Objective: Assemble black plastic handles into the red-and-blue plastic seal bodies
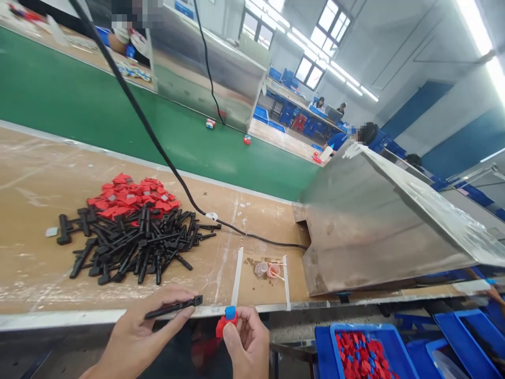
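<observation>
- Left hand: bare; thumb and fingers pinch a slim black part point(173, 307), rod-shaped with a squared end, above the front edge of the bench. Listed as left hand point(144, 331).
- Right hand point(249, 339): bare, fingers curled; grips a small red-and-blue piece point(228, 320), blocky and smooth, blue uppermost, just beside the rod's squared end but apart from it.
- Black heap point(138, 245): loose rods with blocky ends, matt, lying crosswise.
- Red heap point(132, 199): angular pieces, some with grey faces, touching the black heap on its far side.
- Bench point(197, 268): brown top, scuffed, with a pale front edge.
- Pale strips point(238, 276): two, flat and narrow, flanking small round cups point(273, 271) among dark spots.
- Black cable point(161, 155): round, trailing over the bench.
- Metal housing point(355, 226): sheet, dull sheen, plastic film on top.
- Green surface point(177, 142): smooth, long, bearing two small coloured pieces point(246, 139).
- Blue bin point(396, 347): rectangular, holding red and blue pieces.
</observation>
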Motion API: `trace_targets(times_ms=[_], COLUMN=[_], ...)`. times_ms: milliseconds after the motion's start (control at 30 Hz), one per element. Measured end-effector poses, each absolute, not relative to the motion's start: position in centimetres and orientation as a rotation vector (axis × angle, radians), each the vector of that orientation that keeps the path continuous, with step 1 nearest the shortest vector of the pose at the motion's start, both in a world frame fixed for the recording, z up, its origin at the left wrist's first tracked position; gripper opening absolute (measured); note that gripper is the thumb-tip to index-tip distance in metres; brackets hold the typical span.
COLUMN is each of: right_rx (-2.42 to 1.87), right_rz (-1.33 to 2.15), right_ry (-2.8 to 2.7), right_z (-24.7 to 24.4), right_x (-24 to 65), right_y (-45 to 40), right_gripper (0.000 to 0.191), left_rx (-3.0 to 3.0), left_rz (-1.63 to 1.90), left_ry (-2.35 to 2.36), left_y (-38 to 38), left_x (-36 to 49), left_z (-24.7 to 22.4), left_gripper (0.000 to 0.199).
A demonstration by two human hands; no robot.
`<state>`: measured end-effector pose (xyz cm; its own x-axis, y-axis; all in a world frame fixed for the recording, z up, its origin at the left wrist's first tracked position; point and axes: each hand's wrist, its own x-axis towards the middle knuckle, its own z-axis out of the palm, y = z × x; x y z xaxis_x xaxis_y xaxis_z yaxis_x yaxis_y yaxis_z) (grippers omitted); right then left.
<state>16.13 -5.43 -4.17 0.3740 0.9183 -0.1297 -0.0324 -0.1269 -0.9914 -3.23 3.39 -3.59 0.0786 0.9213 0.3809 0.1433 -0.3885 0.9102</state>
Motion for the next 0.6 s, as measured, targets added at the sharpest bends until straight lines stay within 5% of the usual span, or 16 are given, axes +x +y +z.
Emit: trace_targets(times_ms=[200,600], right_rx=[-1.733,-1.812], right_rz=[0.901,0.751], right_ry=[-1.222,-1.426], right_z=[-5.3,-5.2], right_x=[16.1,16.3], right_y=[-0.1,2.6], right_gripper=[0.033,0.033], left_rx=[1.738,1.977], left_rz=[1.488,1.518], left_ry=[1.166,1.035], left_y=[6.0,6.8], left_x=[-2.9,-2.4], left_z=[-3.2,-4.8], left_gripper=[0.054,0.036])
